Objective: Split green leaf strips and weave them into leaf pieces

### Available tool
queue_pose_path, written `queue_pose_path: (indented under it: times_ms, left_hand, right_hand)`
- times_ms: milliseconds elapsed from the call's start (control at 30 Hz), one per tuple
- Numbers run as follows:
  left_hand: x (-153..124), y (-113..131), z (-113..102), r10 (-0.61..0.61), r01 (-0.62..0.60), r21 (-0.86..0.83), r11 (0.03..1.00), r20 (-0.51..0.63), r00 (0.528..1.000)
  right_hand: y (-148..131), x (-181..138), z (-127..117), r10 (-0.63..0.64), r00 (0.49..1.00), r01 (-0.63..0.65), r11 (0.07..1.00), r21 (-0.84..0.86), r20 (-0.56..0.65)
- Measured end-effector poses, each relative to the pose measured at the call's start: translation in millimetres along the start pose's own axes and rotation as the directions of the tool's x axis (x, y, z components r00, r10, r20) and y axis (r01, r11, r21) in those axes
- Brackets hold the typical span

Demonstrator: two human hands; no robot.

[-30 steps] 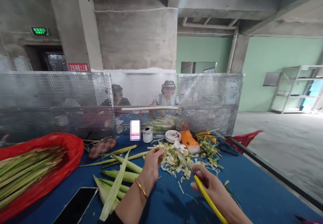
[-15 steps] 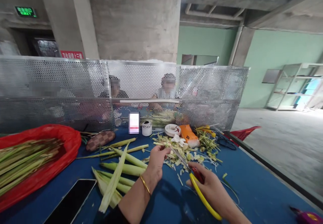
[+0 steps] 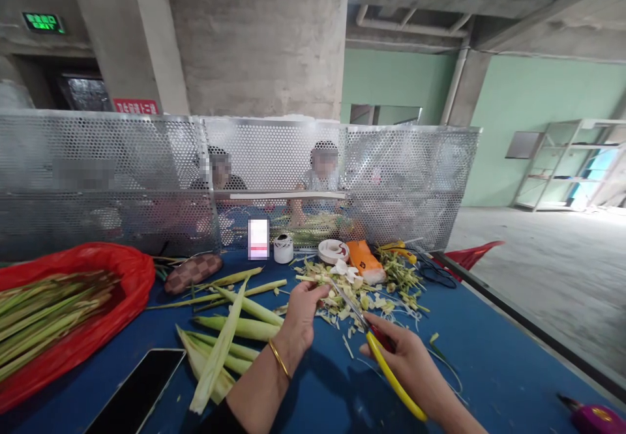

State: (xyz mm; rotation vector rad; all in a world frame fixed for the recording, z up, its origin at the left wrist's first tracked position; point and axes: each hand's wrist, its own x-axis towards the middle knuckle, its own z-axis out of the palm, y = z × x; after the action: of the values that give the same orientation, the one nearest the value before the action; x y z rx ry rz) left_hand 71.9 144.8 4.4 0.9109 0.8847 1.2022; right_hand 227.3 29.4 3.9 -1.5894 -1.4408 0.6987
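Observation:
My left hand (image 3: 300, 313), with a gold bangle at the wrist, pinches a thin pale green plant stalk (image 3: 309, 279) between thumb and fingers. Closed around a pair of scissors (image 3: 394, 378) with yellow and red handles is my right hand (image 3: 408, 356). The blades point up and left, their tips close to the left fingertips; whether they touch the stalk I cannot tell. Beyond both hands lies a heap of cut plant bits (image 3: 359, 297). Several long green husk-like leaves (image 3: 220, 349) are spread left of my left forearm.
A red bag (image 3: 141, 277) of stalks is at far left, near a dark phone (image 3: 139, 388) and a checkered pouch (image 3: 193, 272). A tape roll (image 3: 334, 251), an orange packet (image 3: 364, 261) and a white jar (image 3: 283, 249) stand before a perforated screen (image 3: 415, 186); two people sit behind it.
Both hands, the stalk and the scissors hold nearly the same position. The view has shifted very slightly. Behind the screen, a person's arm has moved.

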Motion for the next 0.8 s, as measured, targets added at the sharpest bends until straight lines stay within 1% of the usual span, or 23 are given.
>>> queue_pose_path:
  times_ms: [300,533,800]
  left_hand:
    - [-2,2,2,-0.006,0.006,-0.024,1.000,-0.004,1.000]
    - [-3,4,4,-0.031,0.029,-0.057,0.998,-0.032,0.999]
    - [-4,4,5,-0.055,0.052,-0.083,0.995,-0.039,0.998]
  right_hand:
    - [-1,0,3,0.062,0.998,-0.062,0.998,0.033,0.001]
    - [1,-1,6,0.033,0.999,-0.033,0.999,0.003,-0.008]
    - [12,3,10,0.001,1.000,0.000,0.999,0.040,-0.026]
